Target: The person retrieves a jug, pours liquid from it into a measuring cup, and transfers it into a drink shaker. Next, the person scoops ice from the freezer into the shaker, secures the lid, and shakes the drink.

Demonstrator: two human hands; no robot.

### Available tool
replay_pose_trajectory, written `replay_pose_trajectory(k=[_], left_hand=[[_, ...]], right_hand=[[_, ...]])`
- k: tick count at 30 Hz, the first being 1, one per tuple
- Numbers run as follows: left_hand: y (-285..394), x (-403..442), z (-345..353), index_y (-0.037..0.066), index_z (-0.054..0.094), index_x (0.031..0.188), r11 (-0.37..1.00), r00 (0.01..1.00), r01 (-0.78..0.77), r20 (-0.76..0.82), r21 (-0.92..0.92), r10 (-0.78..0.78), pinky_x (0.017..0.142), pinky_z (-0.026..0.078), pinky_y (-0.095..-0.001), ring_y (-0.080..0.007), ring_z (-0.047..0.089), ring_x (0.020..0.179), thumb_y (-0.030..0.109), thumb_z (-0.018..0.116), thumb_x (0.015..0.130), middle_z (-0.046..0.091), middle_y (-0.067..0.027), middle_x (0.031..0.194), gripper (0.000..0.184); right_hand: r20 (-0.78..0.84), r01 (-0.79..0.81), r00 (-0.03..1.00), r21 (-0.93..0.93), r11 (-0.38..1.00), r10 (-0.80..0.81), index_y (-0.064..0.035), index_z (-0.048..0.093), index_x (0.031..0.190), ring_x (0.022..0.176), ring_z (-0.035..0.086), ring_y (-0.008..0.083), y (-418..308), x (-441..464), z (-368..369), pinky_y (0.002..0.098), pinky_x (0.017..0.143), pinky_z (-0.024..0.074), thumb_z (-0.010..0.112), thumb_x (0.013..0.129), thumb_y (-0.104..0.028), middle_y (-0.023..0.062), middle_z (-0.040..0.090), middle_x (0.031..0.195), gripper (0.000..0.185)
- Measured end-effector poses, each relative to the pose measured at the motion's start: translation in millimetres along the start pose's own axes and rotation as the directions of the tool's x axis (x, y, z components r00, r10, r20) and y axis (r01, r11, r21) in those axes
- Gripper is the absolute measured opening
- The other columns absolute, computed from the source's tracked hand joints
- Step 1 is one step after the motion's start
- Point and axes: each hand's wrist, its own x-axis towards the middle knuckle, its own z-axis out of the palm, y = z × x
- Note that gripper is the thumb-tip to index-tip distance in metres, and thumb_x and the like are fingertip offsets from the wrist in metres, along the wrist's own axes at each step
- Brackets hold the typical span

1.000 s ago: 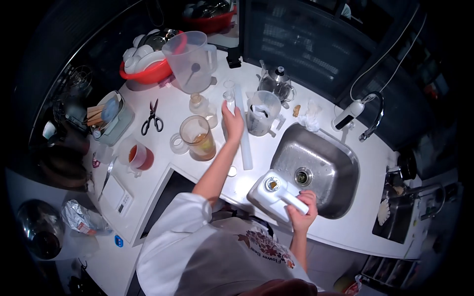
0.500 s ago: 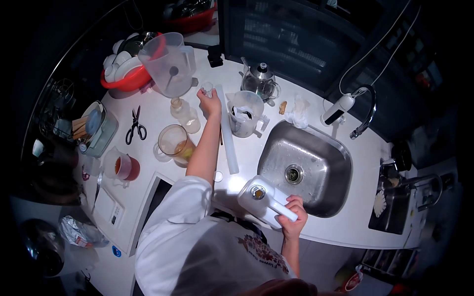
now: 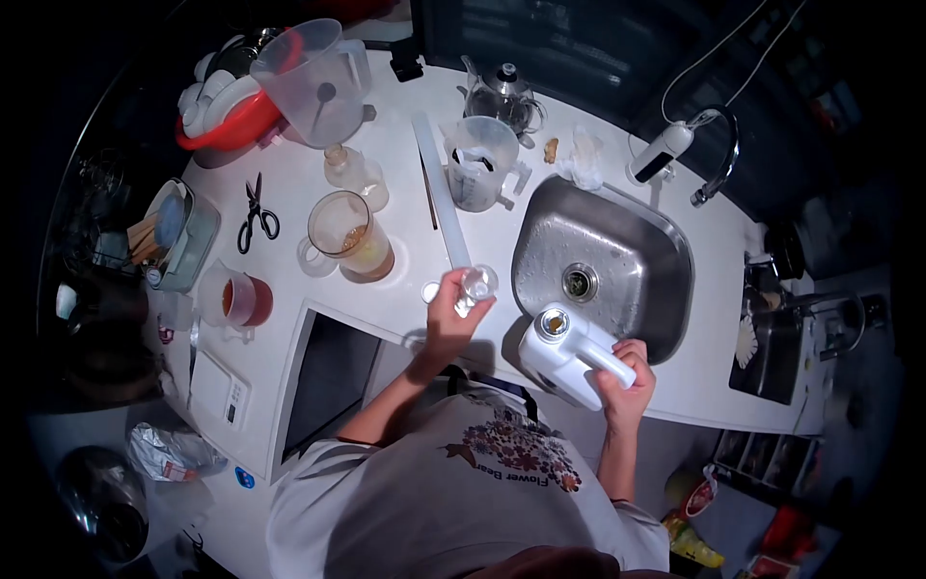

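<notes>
Presently, the right hand [image 3: 625, 378] has its fingers closed around the handle of the white jug [image 3: 571, 355], which is at the near left corner of the sink [image 3: 666, 289]; whether the counter also supports it, I cannot tell. The jug looks stiff and probably becomes heavy if full, so the whole handle is the proper place to hold. The left hand [image 3: 448, 323] pinches a small clear cup [image 3: 477, 282], fingers only slightly apart around its side, near the jug. This cup seems light, perhaps slippery and fragile; a gentle grip low on its wall should suit.
</notes>
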Motion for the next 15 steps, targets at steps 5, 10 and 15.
replay_pose_trajectory(k=[5,10,15], left_hand=[[-39.5,-21.8,-0.5,0.0,0.049,0.119,0.986,0.993,0.061,0.089,0.155,-0.076,0.089,0.049,-0.0324,-0.0228,0.064,0.102,0.013,0.074,0.081,0.063,-0.0142,0.108,0.047],[-34.9,-25.5,-0.2,-0.001,0.047,0.121,0.964,0.998,0.017,0.048,0.266,-0.031,0.092,0.047,-0.035,-0.0263,0.061,0.106,0.011,0.075,0.08,0.062,-0.0168,0.111,0.051],[-21.2,-54.6,-10.2,-0.001,0.044,0.13,0.932,0.991,0.136,-0.03,0.335,-0.134,0.097,0.045,-0.0351,-0.0282,0.056,0.115,0.011,0.076,0.079,0.057,-0.0177,0.123,0.061]], right_hand=[[-0.026,-0.011,1.0,-0.033,0.999,0.011,-0.0064,0.049,0.063,0.089,0.048,0.0225,1.7,-15.2,-14.3,0.0366,0.083,0.038,0.079,0.068,-0.019,0.0023,0.051,0.071,0.033],[-0.044,-0.031,0.999,-0.027,0.999,0.03,-0.0064,0.049,0.063,0.089,0.048,0.0224,-1.7,-24.0,-19.2,0.036,0.084,0.038,0.079,0.069,-0.017,0.0022,0.051,0.07,0.032],[-0.025,-0.032,0.999,-0.039,0.999,0.031,-0.006,0.048,0.062,0.088,0.048,0.0222,-5.4,-21.7,-12.8,0.0354,0.084,0.0383,0.078,0.068,-0.012,0.0026,0.051,0.069,0.031]])
